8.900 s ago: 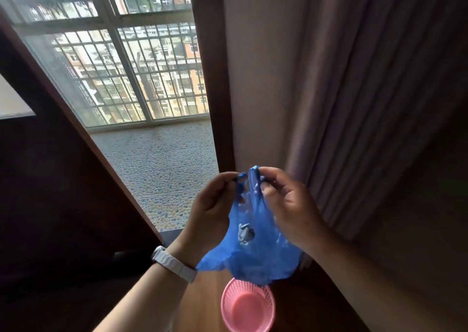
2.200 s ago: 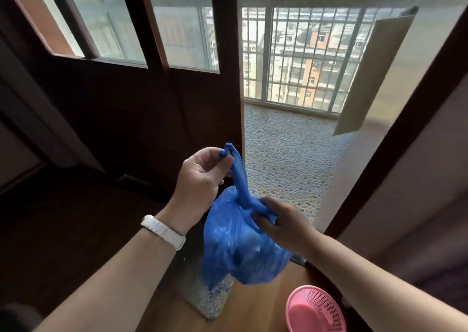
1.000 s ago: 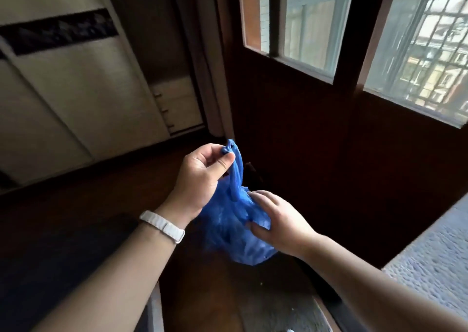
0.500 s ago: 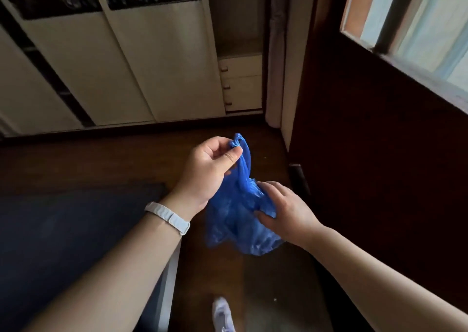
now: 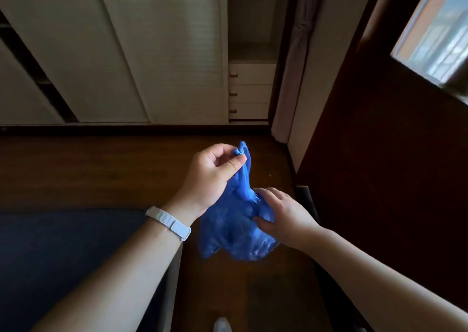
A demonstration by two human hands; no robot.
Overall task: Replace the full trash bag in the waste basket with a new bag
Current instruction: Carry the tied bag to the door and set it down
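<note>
At the centre of the frame the bag (image 5: 235,233), blue and bulging, is hanging in the air above the dark wooden floor (image 5: 101,172), held between both hands. The left hand (image 5: 215,177) is pinching the bag's gathered top, with the thumb pressing the bunched plastic against the curled fingers; a short tuft of plastic is sticking up past the thumb. Just below and to the right, the right hand (image 5: 283,217) is gripping the bag's swollen body, its fingers curling over the upper side by the twisted neck and its thumb pressing in from lower down. A white wristband (image 5: 168,222) is sitting on the left wrist.

Pale wardrobe doors (image 5: 152,53) are filling the upper left, with a stack of drawers (image 5: 249,91) to their right and a tied curtain (image 5: 296,65) hanging beside those. A dark door (image 5: 379,179) is taking up the right side, its window pane (image 5: 435,32) showing daylight at the upper right. A dark blue surface (image 5: 63,255) is lying at the lower left, and a pale shoe tip (image 5: 221,325) is showing at the bottom edge.
</note>
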